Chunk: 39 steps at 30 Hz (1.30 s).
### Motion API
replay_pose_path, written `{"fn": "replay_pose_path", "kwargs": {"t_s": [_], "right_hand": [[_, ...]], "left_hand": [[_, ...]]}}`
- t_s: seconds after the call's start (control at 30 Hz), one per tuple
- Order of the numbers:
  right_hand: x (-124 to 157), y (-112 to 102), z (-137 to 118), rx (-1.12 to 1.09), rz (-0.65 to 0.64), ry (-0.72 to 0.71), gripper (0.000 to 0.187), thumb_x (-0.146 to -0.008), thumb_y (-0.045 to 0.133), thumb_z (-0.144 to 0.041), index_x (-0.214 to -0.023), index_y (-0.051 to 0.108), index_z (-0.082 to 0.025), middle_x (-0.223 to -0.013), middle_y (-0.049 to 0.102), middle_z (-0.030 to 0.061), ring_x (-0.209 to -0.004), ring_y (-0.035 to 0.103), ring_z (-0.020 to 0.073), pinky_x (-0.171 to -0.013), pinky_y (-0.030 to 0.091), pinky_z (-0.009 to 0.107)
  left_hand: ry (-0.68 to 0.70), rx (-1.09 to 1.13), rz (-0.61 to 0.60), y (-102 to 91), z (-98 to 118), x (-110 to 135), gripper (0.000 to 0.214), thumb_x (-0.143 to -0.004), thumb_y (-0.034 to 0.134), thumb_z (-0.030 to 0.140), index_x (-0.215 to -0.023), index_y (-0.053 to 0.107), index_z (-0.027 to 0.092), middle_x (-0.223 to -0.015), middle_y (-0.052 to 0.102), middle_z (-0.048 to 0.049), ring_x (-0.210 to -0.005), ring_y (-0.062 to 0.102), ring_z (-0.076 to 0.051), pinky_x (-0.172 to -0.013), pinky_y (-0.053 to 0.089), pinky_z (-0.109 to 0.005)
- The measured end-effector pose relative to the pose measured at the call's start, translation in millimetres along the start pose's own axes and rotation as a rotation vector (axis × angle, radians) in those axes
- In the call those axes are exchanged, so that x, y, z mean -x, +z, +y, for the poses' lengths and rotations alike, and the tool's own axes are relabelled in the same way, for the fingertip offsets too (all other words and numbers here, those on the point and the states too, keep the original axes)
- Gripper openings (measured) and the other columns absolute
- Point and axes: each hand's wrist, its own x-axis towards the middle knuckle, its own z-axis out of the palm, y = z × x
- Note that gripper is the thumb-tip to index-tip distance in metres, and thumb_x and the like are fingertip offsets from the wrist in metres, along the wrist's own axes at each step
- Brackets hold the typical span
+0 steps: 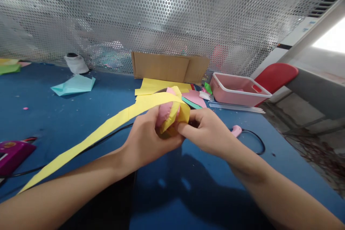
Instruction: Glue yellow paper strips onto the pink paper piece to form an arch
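A pink paper bundle (pixel 164 113) is gripped in my left hand (pixel 144 134), thumb along its side and fingers curled underneath. Around the bundle wraps a long yellow paper strip (pixel 107 126), whose tail runs over my left wrist toward the lower left. My right hand (pixel 206 126) is closed at the bundle's right side, thumb and fingers pinching the folded yellow paper. The inner folds and some fingertips are hidden.
Behind my hands lie yellow paper sheets (pixel 161 85) and a cardboard piece (pixel 161 66). A pink basket (pixel 237 95) stands at back right. Also on the blue table (pixel 107 100) are a pink glue gun (pixel 237 130), light blue paper (pixel 74 84) and a purple device (pixel 16 153).
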Motion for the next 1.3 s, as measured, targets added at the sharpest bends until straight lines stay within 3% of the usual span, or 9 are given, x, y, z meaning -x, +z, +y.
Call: {"fn": "replay_pose_path", "kwargs": {"t_s": [0.2,0.37,0.47,0.57,0.67,0.77,0.93,1.1,1.3], "right_hand": [[0,-5,2,0.038,0.128,-0.075,0.024,-0.077,0.047,-0.027,-0.055,0.047,-0.018,-0.054,0.041,-0.0025,-0.053,0.034,0.0083,-0.047,0.026,0.024],[-2,-3,5,0.046,0.148,-0.093,0.030,-0.084,0.049,-0.034,-0.059,0.050,-0.018,-0.056,0.040,-0.0034,-0.053,0.035,0.0086,-0.049,0.027,0.025],[-1,-3,4,-0.064,0.211,-0.242,0.036,-0.091,0.047,-0.043,-0.066,0.054,-0.018,-0.060,0.047,-0.0030,-0.057,0.042,0.0089,-0.052,0.033,0.024],[1,-1,1,-0.101,0.302,-0.403,0.023,-0.092,0.051,-0.034,-0.075,0.057,-0.019,-0.068,0.055,-0.0022,-0.062,0.050,0.0092,-0.058,0.041,0.023],[0,3,-5,0.056,0.395,-0.520,0.008,-0.086,0.058,-0.024,-0.079,0.057,-0.020,-0.074,0.060,-0.0007,-0.067,0.054,0.0111,-0.064,0.046,0.025],[-5,9,-10,0.277,0.539,-0.618,0.006,-0.080,0.062,-0.023,-0.082,0.058,-0.019,-0.077,0.062,0.0019,-0.072,0.055,0.0144,-0.068,0.047,0.029],[-17,13,-14,0.448,0.699,-0.611,0.004,-0.080,0.054,-0.018,-0.081,0.058,-0.018,-0.077,0.060,0.0045,-0.072,0.055,0.0165,-0.067,0.047,0.031],[-25,12,-13,0.538,0.718,-0.598,0.004,-0.081,0.054,-0.019,-0.077,0.056,-0.019,-0.072,0.056,0.0022,-0.069,0.052,0.0159,-0.066,0.043,0.030],[-28,11,-8,0.586,0.727,-0.627,0.017,-0.085,0.051,-0.018,-0.068,0.048,-0.020,-0.067,0.054,0.0016,-0.065,0.047,0.0149,-0.063,0.039,0.028]], "left_hand": [[0.011,-0.016,-0.046,-2.1,-1,-1,0.040,-0.066,0.075,0.043,-0.093,0.059,0.018,-0.070,0.064,0.0023,-0.056,0.057,-0.011,-0.048,0.043,-0.019],[-0.086,0.033,-0.097,-3.8,-3,-6,0.041,-0.066,0.075,0.050,-0.086,0.059,0.018,-0.069,0.062,0.0015,-0.057,0.056,-0.013,-0.047,0.041,-0.022],[-0.156,0.244,-0.073,-9.9,-1,-14,0.040,-0.065,0.078,0.047,-0.087,0.059,0.019,-0.067,0.061,0.0024,-0.053,0.053,-0.011,-0.044,0.039,-0.022],[-0.200,0.518,-0.082,-19.0,5,-23,0.032,-0.072,0.074,0.043,-0.088,0.062,0.018,-0.064,0.062,0.0016,-0.048,0.053,-0.011,-0.043,0.040,-0.022],[-0.181,0.724,-0.106,-24.3,14,-32,0.025,-0.080,0.066,0.041,-0.094,0.064,0.019,-0.068,0.065,0.0000,-0.053,0.059,-0.013,-0.045,0.043,-0.023],[-0.142,0.839,-0.128,-22.1,21,-38,0.021,-0.083,0.063,0.040,-0.090,0.064,0.020,-0.069,0.066,0.0002,-0.054,0.060,-0.013,-0.047,0.045,-0.023],[-0.139,0.925,-0.120,-11.5,27,-44,0.020,-0.085,0.062,0.039,-0.077,0.062,0.020,-0.063,0.063,0.0027,-0.057,0.062,-0.012,-0.054,0.049,-0.024],[-0.166,1.010,-0.041,-5.1,29,-44,0.012,-0.083,0.066,0.031,-0.080,0.060,0.021,-0.073,0.064,0.0049,-0.067,0.064,-0.009,-0.063,0.052,-0.021],[-0.161,0.947,-0.090,0.8,25,-42,0.024,-0.084,0.061,0.040,-0.073,0.058,0.019,-0.066,0.063,0.0024,-0.048,0.057,-0.008,-0.049,0.049,-0.023]]}}
